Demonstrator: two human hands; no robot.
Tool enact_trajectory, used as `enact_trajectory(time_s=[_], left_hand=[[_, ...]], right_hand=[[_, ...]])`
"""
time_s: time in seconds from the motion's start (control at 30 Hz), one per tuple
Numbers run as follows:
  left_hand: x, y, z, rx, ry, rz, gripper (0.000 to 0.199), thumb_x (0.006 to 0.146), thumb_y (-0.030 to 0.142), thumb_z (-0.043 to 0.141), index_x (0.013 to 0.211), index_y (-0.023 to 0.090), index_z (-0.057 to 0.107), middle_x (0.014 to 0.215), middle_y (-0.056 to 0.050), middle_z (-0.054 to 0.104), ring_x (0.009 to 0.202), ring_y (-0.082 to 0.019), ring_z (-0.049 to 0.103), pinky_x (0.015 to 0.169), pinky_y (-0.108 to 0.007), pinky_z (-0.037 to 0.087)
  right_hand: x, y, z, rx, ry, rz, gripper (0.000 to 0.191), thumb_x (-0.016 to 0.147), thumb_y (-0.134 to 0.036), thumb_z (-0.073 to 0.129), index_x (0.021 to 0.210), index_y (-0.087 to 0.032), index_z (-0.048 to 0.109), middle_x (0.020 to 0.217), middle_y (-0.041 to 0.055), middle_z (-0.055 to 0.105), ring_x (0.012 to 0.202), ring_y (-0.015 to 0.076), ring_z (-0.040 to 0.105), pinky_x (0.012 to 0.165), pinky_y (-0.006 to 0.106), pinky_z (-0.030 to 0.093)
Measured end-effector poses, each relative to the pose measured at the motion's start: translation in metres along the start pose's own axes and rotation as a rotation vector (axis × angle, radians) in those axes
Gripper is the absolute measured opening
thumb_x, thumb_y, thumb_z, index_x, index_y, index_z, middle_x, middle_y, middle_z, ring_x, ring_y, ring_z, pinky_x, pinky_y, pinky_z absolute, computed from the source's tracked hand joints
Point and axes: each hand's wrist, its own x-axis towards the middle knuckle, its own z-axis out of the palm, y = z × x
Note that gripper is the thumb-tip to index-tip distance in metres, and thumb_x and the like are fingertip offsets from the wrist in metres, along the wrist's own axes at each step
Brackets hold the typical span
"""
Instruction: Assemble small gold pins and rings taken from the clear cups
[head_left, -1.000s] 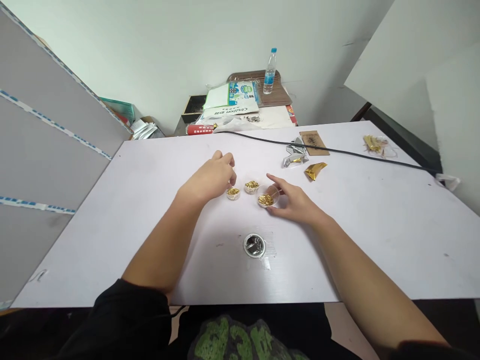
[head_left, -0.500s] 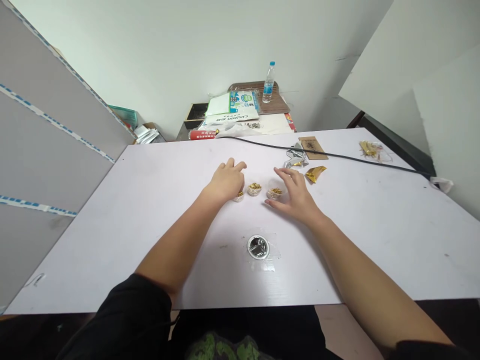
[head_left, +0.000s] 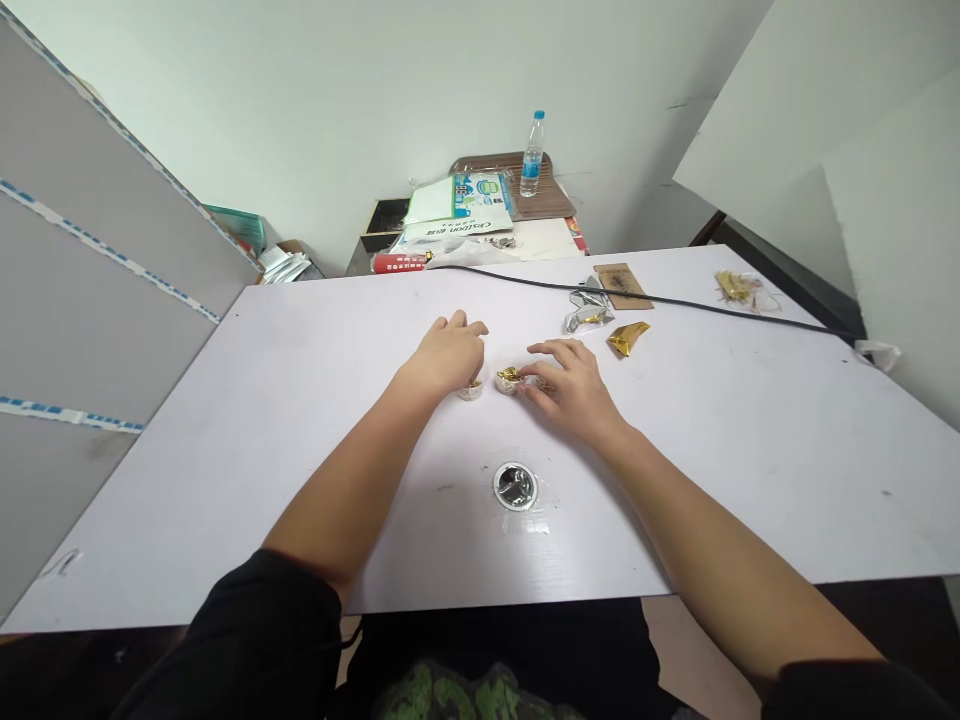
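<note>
Three small clear cups of gold pieces stand in a row on the white table (head_left: pixel 315 400). At the left cup (head_left: pixel 470 391) is my left hand (head_left: pixel 452 352), its thumb and forefinger down at the gold pieces; whatever they grip is hidden. The middle cup (head_left: pixel 506 382) has the fingertips of my right hand (head_left: pixel 574 388) close at its right side, thumb and fingers apart. Most of the right cup (head_left: pixel 538 383) is covered by that hand.
Behind on the right lie silver foil (head_left: pixel 588 318), gold foil (head_left: pixel 627 339) and brown card (head_left: pixel 623 286), with a black cable (head_left: pixel 697 305) crossing. A round metal-rimmed disc (head_left: pixel 515 486) is taped in front. A bottle (head_left: pixel 532 160) stands beyond the table.
My right hand has moved left from around the right cup to the middle cup's side. My left hand stays at the left cup. The view has shifted slightly.
</note>
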Motion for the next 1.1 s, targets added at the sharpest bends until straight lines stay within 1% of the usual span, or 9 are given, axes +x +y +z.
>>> enact_trajectory(time_s=[0.13, 0.27, 0.4, 0.47, 0.53, 0.63, 0.73, 0.9, 1.1], left_hand=[[-0.003, -0.011, -0.002, -0.067, 0.003, 0.033, 0.020, 0.076, 0.011, 0.065, 0.082, 0.024, 0.079, 0.151, -0.001, 0.045, 0.127, -0.029, 0.040, 0.096, -0.039, 0.040], [-0.015, -0.018, -0.012, -0.110, 0.033, 0.022, 0.011, 0.079, 0.015, 0.070, 0.083, 0.022, 0.078, 0.142, -0.003, 0.053, 0.123, -0.028, 0.044, 0.097, -0.039, 0.042], [-0.021, -0.002, -0.019, -0.110, 0.304, 0.115, 0.016, 0.088, 0.019, 0.063, 0.098, 0.018, 0.076, 0.131, -0.006, 0.060, 0.117, -0.028, 0.047, 0.096, -0.041, 0.044], [-0.016, 0.012, -0.016, -0.181, 0.436, 0.187, 0.018, 0.091, 0.020, 0.059, 0.097, 0.019, 0.076, 0.129, -0.006, 0.060, 0.115, -0.027, 0.047, 0.096, -0.042, 0.044], [-0.008, 0.026, -0.011, -0.264, 0.481, 0.271, 0.019, 0.091, 0.019, 0.058, 0.094, 0.021, 0.077, 0.131, -0.005, 0.058, 0.115, -0.026, 0.047, 0.097, -0.041, 0.044], [0.002, 0.042, -0.003, -0.307, 0.413, 0.356, 0.021, 0.092, 0.022, 0.059, 0.095, 0.029, 0.079, 0.131, -0.005, 0.056, 0.115, -0.026, 0.045, 0.093, -0.041, 0.043], [0.004, 0.050, -0.002, -0.246, 0.327, 0.396, 0.019, 0.091, 0.026, 0.062, 0.093, 0.031, 0.080, 0.129, -0.007, 0.053, 0.115, -0.028, 0.042, 0.091, -0.041, 0.039], [-0.004, 0.055, -0.007, -0.150, 0.174, 0.345, 0.015, 0.086, 0.019, 0.064, 0.089, 0.023, 0.079, 0.112, -0.012, 0.054, 0.107, -0.027, 0.047, 0.084, -0.036, 0.037], [-0.013, 0.064, -0.016, -0.011, 0.015, 0.233, 0.011, 0.084, 0.017, 0.066, 0.085, 0.018, 0.077, 0.112, -0.012, 0.062, 0.108, -0.026, 0.054, 0.090, -0.037, 0.037]], right_hand=[[-0.003, 0.008, -0.013, 0.157, -0.060, 0.004, 0.042, 0.085, -0.034, 0.072, 0.124, -0.022, 0.063, 0.131, 0.0117, 0.057, 0.123, 0.0294, 0.050, 0.105, 0.050, 0.042], [-0.006, 0.025, -0.020, 0.285, -0.099, 0.198, 0.090, 0.071, -0.046, 0.082, 0.148, -0.023, 0.040, 0.140, 0.0151, 0.049, 0.131, 0.0330, 0.046, 0.108, 0.053, 0.041], [-0.007, 0.037, -0.022, 0.443, -0.234, 0.385, 0.095, 0.071, -0.043, 0.080, 0.151, -0.020, 0.033, 0.124, 0.0145, 0.060, 0.113, 0.0293, 0.059, 0.101, 0.050, 0.047], [-0.008, 0.039, -0.026, 0.492, -0.303, 0.392, 0.097, 0.072, -0.042, 0.079, 0.152, -0.020, 0.030, 0.114, 0.0120, 0.063, 0.102, 0.0263, 0.062, 0.096, 0.047, 0.051], [-0.007, 0.038, -0.032, 0.512, -0.382, 0.356, 0.110, 0.068, -0.043, 0.082, 0.156, -0.021, 0.021, 0.109, 0.0108, 0.061, 0.098, 0.0255, 0.062, 0.092, 0.046, 0.053], [-0.006, 0.031, -0.038, 0.563, -0.493, 0.322, 0.125, 0.062, -0.045, 0.087, 0.158, -0.020, 0.011, 0.107, 0.0107, 0.059, 0.094, 0.0250, 0.062, 0.085, 0.044, 0.056], [-0.005, 0.023, -0.038, 0.619, -0.533, 0.342, 0.127, 0.060, -0.044, 0.088, 0.157, -0.017, 0.010, 0.099, 0.0084, 0.060, 0.089, 0.0248, 0.064, 0.080, 0.043, 0.058], [-0.008, 0.016, -0.030, 0.722, -0.572, 0.342, 0.126, 0.065, -0.036, 0.086, 0.159, -0.018, 0.004, 0.093, 0.0051, 0.062, 0.080, 0.0216, 0.067, 0.077, 0.040, 0.060], [-0.013, 0.003, -0.014, 0.822, -0.503, 0.394, 0.126, 0.069, -0.027, 0.083, 0.160, -0.022, -0.003, 0.079, 0.0000, 0.065, 0.073, 0.0206, 0.069, 0.071, 0.037, 0.059]])
